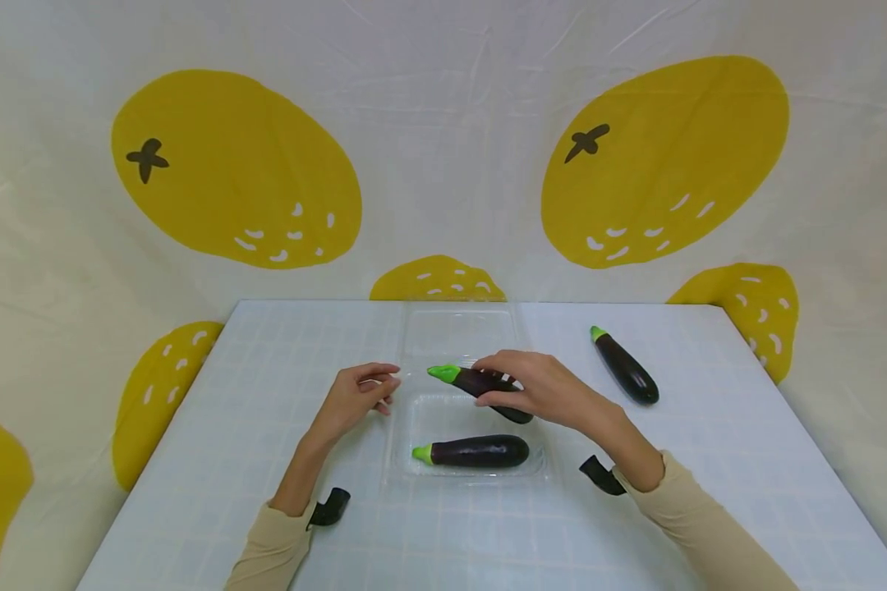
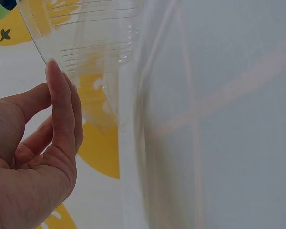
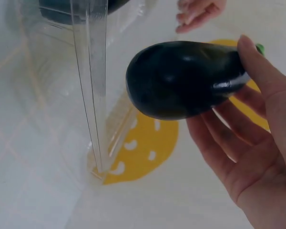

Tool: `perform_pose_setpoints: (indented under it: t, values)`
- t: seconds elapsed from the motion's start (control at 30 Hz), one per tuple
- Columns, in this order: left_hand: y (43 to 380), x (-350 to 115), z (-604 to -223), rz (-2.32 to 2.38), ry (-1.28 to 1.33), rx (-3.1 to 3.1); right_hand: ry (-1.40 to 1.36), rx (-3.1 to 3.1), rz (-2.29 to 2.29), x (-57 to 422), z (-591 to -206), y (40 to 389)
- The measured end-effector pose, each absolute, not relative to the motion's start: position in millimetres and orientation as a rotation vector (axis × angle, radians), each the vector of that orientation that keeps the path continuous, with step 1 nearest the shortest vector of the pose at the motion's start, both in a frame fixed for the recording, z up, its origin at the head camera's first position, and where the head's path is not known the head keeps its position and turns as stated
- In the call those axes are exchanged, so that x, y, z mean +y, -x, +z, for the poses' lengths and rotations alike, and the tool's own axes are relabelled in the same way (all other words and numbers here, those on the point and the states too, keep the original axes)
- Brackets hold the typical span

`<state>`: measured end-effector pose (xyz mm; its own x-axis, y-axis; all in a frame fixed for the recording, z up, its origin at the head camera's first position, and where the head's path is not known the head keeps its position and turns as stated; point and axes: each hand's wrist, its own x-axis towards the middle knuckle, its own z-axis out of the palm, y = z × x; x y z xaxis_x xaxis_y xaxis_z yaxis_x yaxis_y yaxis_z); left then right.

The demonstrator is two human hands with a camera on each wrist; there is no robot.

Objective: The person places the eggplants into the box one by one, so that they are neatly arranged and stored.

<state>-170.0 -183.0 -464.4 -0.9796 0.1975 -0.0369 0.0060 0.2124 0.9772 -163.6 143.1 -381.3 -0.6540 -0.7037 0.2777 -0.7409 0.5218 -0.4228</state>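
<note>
My right hand [image 1: 535, 386] grips a dark purple eggplant [image 1: 513, 412] by its sides, thumb on the near side. Its bright green stem end points left, and it hangs tilted over an open clear plastic container [image 1: 429, 419]. Another eggplant [image 1: 480, 451] lies lengthwise in the container's near half, stem to the left. The right wrist view shows the held eggplant [image 3: 171, 81] up close, its round end above the container's wall [image 3: 88, 71]. My left hand [image 1: 358, 398] is at the container's left side, fingers loosely bent, fingertips right at the clear edge in the left wrist view.
The container's clear lid [image 1: 458, 332] is folded back toward the far table edge. A third eggplant [image 1: 627, 367] lies on the table at the right. A pale checked cloth [image 1: 266, 427] covers the table, and a curtain with yellow fruit prints [image 1: 451, 164] hangs behind it.
</note>
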Motion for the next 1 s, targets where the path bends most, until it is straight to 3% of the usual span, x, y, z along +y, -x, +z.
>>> perform_pose_setpoints:
  t: [1.0]
  values:
    - [170, -184, -467, 1.903, -0.237, 2.300, -1.538, -2.807, 0.550, 112, -425, 171]
